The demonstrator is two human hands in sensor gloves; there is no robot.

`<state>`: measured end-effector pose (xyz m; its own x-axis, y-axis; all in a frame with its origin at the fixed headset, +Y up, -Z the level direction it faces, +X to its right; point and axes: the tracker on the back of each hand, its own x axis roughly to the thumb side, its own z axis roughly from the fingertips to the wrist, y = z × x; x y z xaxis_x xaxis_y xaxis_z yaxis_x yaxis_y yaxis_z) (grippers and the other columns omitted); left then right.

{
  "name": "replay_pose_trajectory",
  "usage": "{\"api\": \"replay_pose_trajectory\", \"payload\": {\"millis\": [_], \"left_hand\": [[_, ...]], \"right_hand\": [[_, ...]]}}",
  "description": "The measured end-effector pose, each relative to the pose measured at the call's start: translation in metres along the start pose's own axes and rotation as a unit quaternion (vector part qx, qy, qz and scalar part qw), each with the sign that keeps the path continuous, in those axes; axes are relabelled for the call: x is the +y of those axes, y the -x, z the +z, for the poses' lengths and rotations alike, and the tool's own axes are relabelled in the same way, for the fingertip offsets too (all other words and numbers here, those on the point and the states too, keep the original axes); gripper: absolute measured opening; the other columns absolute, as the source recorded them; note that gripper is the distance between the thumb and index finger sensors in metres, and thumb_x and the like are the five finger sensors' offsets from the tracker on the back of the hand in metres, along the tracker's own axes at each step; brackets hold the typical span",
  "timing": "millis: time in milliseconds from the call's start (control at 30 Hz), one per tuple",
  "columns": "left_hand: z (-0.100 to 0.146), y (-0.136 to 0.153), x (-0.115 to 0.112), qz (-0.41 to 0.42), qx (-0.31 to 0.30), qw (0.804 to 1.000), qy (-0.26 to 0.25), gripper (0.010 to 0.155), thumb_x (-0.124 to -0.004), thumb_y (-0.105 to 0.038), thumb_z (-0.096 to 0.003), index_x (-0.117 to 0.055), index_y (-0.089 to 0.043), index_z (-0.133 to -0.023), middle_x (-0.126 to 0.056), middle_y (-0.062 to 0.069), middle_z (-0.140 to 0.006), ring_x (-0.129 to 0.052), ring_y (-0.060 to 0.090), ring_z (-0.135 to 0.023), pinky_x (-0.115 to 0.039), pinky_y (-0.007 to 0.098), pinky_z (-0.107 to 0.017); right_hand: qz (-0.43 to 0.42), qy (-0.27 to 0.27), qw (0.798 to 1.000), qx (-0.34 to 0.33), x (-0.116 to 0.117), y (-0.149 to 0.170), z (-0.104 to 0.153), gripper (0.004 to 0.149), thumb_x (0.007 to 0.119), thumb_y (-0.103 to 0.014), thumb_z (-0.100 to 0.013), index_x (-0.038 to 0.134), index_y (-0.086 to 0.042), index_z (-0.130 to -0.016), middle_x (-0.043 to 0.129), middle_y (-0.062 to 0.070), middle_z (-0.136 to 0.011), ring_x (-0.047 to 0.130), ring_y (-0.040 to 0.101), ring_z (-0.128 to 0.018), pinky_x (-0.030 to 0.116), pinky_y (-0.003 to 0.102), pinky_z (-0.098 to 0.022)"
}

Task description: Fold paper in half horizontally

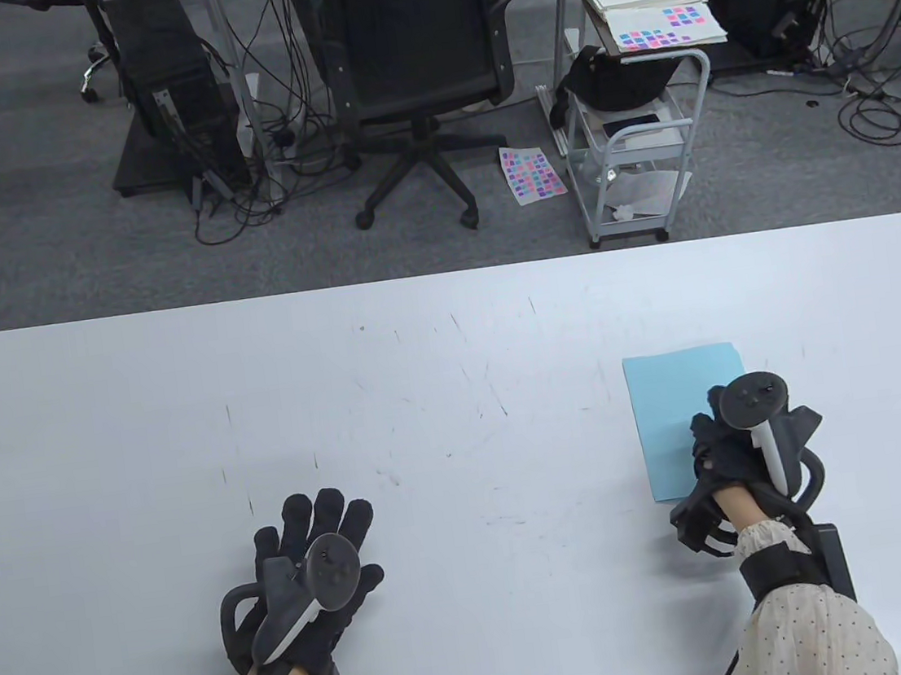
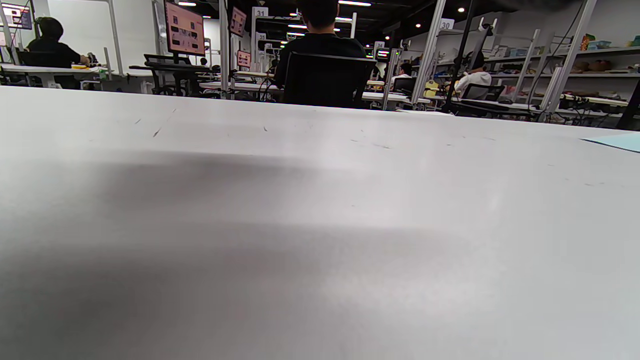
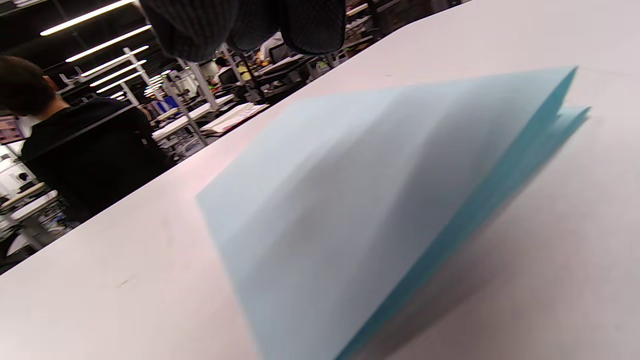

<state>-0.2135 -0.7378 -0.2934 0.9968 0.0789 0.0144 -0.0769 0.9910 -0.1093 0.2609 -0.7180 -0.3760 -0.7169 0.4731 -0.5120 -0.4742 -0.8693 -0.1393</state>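
Observation:
A light blue paper [image 1: 678, 416] lies folded on the white table [image 1: 426, 406] at the right. In the right wrist view the paper [image 3: 350, 200] shows two layers, the top one standing slightly up along its open edge. My right hand [image 1: 718, 444] hovers over the paper's near right part; its fingertips [image 3: 240, 25] hang above the sheet without touching it. My left hand [image 1: 315, 535] rests flat on the table at the lower left, fingers spread, holding nothing. A sliver of the paper [image 2: 620, 142] shows at the right edge of the left wrist view.
Beyond the table's far edge stand an office chair [image 1: 418, 71], a computer tower [image 1: 170, 93] with cables, and a white cart [image 1: 639, 134] with papers. The tabletop carries faint dark scratch marks [image 1: 500, 405].

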Motion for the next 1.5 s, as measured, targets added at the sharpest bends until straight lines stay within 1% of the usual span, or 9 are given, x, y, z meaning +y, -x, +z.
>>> {"api": "replay_pose_trajectory", "payload": {"millis": [133, 333, 500, 667, 900, 1100, 1233, 1333, 1500], "left_hand": [[0.001, -0.003, 0.000, 0.000, -0.004, 1.000, -0.002, 0.074, -0.065, -0.062, -0.0347, -0.031, -0.059, -0.101, -0.025, -0.022, -0.119, -0.021, 0.017, -0.116, -0.031, 0.055, -0.088], [0.001, -0.005, 0.000, -0.005, -0.006, 1.000, -0.003, 0.075, -0.065, -0.063, -0.0347, -0.030, -0.059, -0.100, -0.023, -0.022, -0.119, -0.021, 0.017, -0.116, -0.030, 0.055, -0.088], [0.002, -0.005, 0.001, -0.008, -0.006, 1.000, -0.004, 0.075, -0.065, -0.063, -0.0347, -0.029, -0.060, -0.100, -0.023, -0.022, -0.120, -0.020, 0.018, -0.116, -0.029, 0.055, -0.088], [0.002, -0.007, -0.001, -0.018, -0.007, 1.000, -0.004, 0.075, -0.065, -0.063, -0.0346, -0.028, -0.060, -0.100, -0.021, -0.021, -0.120, -0.018, 0.018, -0.116, -0.028, 0.056, -0.088], [0.001, -0.009, -0.004, -0.031, -0.004, 1.000, 0.001, 0.076, -0.065, -0.063, -0.0347, -0.027, -0.061, -0.100, -0.019, -0.021, -0.120, -0.016, 0.018, -0.116, -0.027, 0.057, -0.088], [0.001, -0.010, -0.006, -0.040, -0.003, 0.999, 0.002, 0.076, -0.065, -0.063, -0.0348, -0.027, -0.060, -0.100, -0.018, -0.020, -0.120, -0.015, 0.019, -0.116, -0.026, 0.057, -0.088], [0.000, -0.011, -0.007, -0.049, -0.004, 0.999, 0.004, 0.076, -0.065, -0.063, -0.0347, -0.027, -0.060, -0.100, -0.018, -0.021, -0.120, -0.015, 0.018, -0.116, -0.026, 0.057, -0.088], [0.000, -0.012, -0.008, -0.055, -0.005, 0.998, 0.005, 0.076, -0.065, -0.063, -0.0346, -0.027, -0.060, -0.100, -0.018, -0.021, -0.120, -0.015, 0.019, -0.116, -0.026, 0.057, -0.088], [0.001, -0.013, -0.008, -0.057, -0.007, 0.998, 0.007, 0.076, -0.065, -0.063, -0.0347, -0.026, -0.060, -0.100, -0.018, -0.021, -0.120, -0.015, 0.018, -0.116, -0.026, 0.057, -0.088]], "right_hand": [[0.010, -0.013, 0.998, -0.060, 0.005, -0.019, 0.023, 0.060, 0.070, -0.037, -0.049, 0.051, -0.027, -0.105, 0.048, 0.007, -0.112, 0.020, 0.041, -0.105, 0.028, 0.065, -0.074], [0.040, -0.026, 0.986, -0.158, 0.023, -0.043, 0.057, 0.065, 0.072, -0.042, -0.048, 0.047, -0.029, -0.107, 0.041, 0.006, -0.115, 0.016, 0.042, -0.105, 0.024, 0.066, -0.074], [0.083, -0.029, 0.970, -0.226, 0.043, -0.051, 0.081, 0.068, 0.073, -0.046, -0.047, 0.045, -0.032, -0.107, 0.035, 0.006, -0.117, 0.011, 0.042, -0.105, 0.021, 0.067, -0.073], [0.130, -0.026, 0.947, -0.293, 0.061, -0.055, 0.104, 0.071, 0.073, -0.049, -0.045, 0.042, -0.036, -0.108, 0.028, 0.004, -0.119, 0.007, 0.042, -0.105, 0.016, 0.068, -0.072], [0.168, -0.046, 0.925, -0.338, 0.076, -0.053, 0.123, 0.073, 0.073, -0.052, -0.044, 0.039, -0.040, -0.108, 0.021, 0.002, -0.119, 0.001, 0.041, -0.104, 0.012, 0.069, -0.071], [0.202, -0.061, 0.912, -0.352, 0.086, -0.049, 0.130, 0.076, 0.073, -0.054, -0.043, 0.034, -0.042, -0.108, 0.019, 0.001, -0.120, -0.001, 0.040, -0.104, 0.010, 0.069, -0.071], [0.219, -0.087, 0.903, -0.360, 0.096, -0.045, 0.133, 0.076, 0.072, -0.054, -0.043, 0.032, -0.043, -0.107, 0.015, 0.000, -0.120, -0.002, 0.040, -0.104, 0.010, 0.069, -0.071], [0.221, -0.100, 0.901, -0.361, 0.100, -0.043, 0.137, 0.076, 0.072, -0.054, -0.044, 0.032, -0.043, -0.107, 0.014, 0.000, -0.120, -0.002, 0.040, -0.104, 0.010, 0.069, -0.071], [0.227, -0.101, 0.896, -0.368, 0.103, -0.044, 0.141, 0.076, 0.072, -0.054, -0.044, 0.033, -0.042, -0.107, 0.014, 0.000, -0.120, -0.002, 0.040, -0.104, 0.010, 0.069, -0.071]]}}
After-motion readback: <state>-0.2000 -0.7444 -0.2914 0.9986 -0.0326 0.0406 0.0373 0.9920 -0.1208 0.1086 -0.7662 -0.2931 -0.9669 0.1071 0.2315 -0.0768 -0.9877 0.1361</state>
